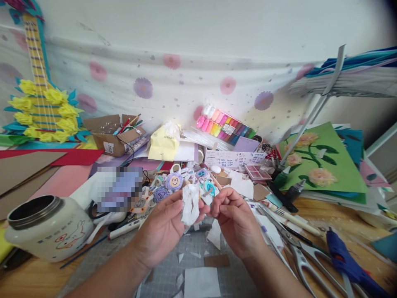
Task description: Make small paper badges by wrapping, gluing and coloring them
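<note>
My left hand pinches a crumpled white piece of paper or clay, held upright above the grey cutting mat. Touching its right side, my right hand has its fingers curled and pinched at the piece's edge. Just behind my hands lies a heap of small craft cut-outs, among them a round smiley-face piece. White paper scraps lie on the mat below my wrists.
A cream jar stands at the left. On the right lie scissors and a blue glue gun. Further back are a cardboard box, a box of coloured clay, a green flower card and a paper guitar.
</note>
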`<state>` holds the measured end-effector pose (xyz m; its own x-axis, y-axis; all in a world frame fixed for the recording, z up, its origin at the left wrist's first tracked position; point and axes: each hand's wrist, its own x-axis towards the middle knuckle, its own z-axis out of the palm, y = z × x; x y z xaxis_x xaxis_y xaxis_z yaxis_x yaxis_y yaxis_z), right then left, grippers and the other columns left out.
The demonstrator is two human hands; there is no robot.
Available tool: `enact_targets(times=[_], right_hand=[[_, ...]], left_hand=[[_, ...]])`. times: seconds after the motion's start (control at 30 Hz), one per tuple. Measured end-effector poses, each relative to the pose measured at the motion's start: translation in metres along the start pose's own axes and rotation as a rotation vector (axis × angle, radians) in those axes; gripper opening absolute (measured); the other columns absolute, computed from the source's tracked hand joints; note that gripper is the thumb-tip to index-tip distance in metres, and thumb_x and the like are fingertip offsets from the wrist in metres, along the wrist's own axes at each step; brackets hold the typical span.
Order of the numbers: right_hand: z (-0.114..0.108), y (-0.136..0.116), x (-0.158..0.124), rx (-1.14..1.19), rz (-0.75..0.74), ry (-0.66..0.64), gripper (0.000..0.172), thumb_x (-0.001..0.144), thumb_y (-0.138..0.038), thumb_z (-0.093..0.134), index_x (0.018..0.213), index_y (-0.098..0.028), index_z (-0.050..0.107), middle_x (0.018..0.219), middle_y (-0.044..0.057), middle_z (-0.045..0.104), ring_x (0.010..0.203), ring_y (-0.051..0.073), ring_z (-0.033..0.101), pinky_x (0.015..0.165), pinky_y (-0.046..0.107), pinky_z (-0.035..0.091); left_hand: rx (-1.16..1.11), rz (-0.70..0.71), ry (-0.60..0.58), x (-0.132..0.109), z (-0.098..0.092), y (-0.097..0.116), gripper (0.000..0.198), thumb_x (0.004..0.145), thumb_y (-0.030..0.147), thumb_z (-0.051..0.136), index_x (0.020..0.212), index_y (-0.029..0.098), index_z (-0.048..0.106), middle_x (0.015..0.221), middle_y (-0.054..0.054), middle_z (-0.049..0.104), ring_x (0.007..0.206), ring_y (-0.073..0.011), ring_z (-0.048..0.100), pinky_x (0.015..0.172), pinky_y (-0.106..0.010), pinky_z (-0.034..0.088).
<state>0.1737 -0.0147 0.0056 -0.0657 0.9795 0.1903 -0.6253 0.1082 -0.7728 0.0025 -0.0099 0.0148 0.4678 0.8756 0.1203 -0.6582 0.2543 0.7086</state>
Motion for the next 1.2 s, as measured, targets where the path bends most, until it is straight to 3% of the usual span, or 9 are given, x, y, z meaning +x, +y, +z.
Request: enact_targets(times=[0.33, 0.47, 0.6, 0.73, 1.1, 1.2], right_hand=[[0.0, 0.004, -0.002, -0.081, -0.002, -0.009, 0.017, 0.063, -0.007, 0.062, 0.075, -0.019, 0.061, 0.062, -0.004, 0.061, 0.057, 0.011, 0.054, 0.06, 0.023, 0.042], [-0.001, 0.008, -0.003, -0.112, -0.003, -0.018, 0.014, 0.066, -0.007, 0.064, 0.074, -0.018, 0.06, 0.064, -0.004, 0.061, 0.053, 0.01, 0.056, 0.056, 0.022, 0.043], [-0.005, 0.012, -0.005, -0.165, 0.018, -0.033, 0.011, 0.069, -0.01, 0.065, 0.076, -0.018, 0.06, 0.064, -0.003, 0.061, 0.056, 0.012, 0.059, 0.058, 0.024, 0.045], [-0.007, 0.012, -0.006, -0.17, 0.034, -0.071, 0.013, 0.071, -0.008, 0.063, 0.077, -0.019, 0.06, 0.065, -0.004, 0.059, 0.058, 0.011, 0.058, 0.059, 0.023, 0.045], [0.001, 0.009, -0.006, -0.126, 0.058, -0.07, 0.01, 0.069, -0.01, 0.063, 0.074, -0.018, 0.06, 0.065, -0.002, 0.062, 0.058, 0.012, 0.058, 0.06, 0.024, 0.044], [0.004, 0.007, -0.007, -0.099, 0.068, -0.06, 0.009, 0.067, -0.011, 0.063, 0.071, -0.018, 0.06, 0.062, -0.002, 0.062, 0.055, 0.012, 0.057, 0.058, 0.024, 0.044]], left_hand=[[0.092, 0.022, -0.047, 0.0, 0.002, -0.002, 0.026, 0.076, 0.026, 0.071, 0.099, 0.016, 0.073, 0.094, -0.011, 0.077, 0.091, -0.0223, 0.068, 0.089, -0.035, 0.047], [0.169, 0.029, -0.033, -0.003, -0.001, -0.002, 0.032, 0.072, 0.028, 0.076, 0.103, 0.022, 0.071, 0.09, -0.006, 0.077, 0.086, -0.0211, 0.067, 0.08, -0.033, 0.047], [0.246, 0.0, -0.047, -0.003, -0.005, -0.004, 0.038, 0.068, 0.033, 0.078, 0.102, 0.019, 0.07, 0.09, -0.007, 0.075, 0.084, -0.0206, 0.064, 0.076, -0.031, 0.044], [0.241, -0.016, -0.106, -0.003, -0.005, -0.006, 0.039, 0.068, 0.033, 0.079, 0.102, 0.019, 0.069, 0.089, -0.007, 0.073, 0.084, -0.0214, 0.064, 0.077, -0.034, 0.043], [0.258, 0.006, -0.078, -0.003, -0.005, -0.004, 0.038, 0.069, 0.033, 0.077, 0.103, 0.019, 0.068, 0.088, -0.006, 0.072, 0.081, -0.0205, 0.063, 0.072, -0.032, 0.042], [0.249, 0.001, -0.124, -0.004, -0.005, -0.003, 0.037, 0.07, 0.034, 0.076, 0.103, 0.018, 0.068, 0.089, -0.008, 0.072, 0.082, -0.0222, 0.063, 0.074, -0.034, 0.042]])
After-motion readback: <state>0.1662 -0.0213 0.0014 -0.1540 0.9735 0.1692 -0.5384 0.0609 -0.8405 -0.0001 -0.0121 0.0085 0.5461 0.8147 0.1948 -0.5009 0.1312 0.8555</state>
